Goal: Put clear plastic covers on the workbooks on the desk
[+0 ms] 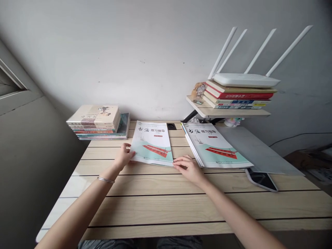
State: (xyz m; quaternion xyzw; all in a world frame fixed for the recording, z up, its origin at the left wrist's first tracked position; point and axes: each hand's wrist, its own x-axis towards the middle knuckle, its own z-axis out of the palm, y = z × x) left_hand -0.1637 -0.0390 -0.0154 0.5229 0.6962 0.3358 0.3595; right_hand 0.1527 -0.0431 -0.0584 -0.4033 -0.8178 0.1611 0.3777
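A thin calligraphy workbook (153, 143) with a white and pale green cover and a red strip design lies in the middle of the desk, close to the wall. My left hand (125, 157) is closed on its lower left edge, thumb over the cover and fingers at the side. At the lower right corner, my right hand (190, 169) pinches the edge between thumb and fingertips. Just right of it rests a stack of workbooks (211, 145), the top one with the same cover.
A pile of books (94, 121) stands at the back left. On a small raised shelf (230, 112) at the right, a white router (246, 80) tops more books. A phone (261, 180) lies partly under a grey sheet (259, 148). The slatted desk (155, 211) meets the wall behind.
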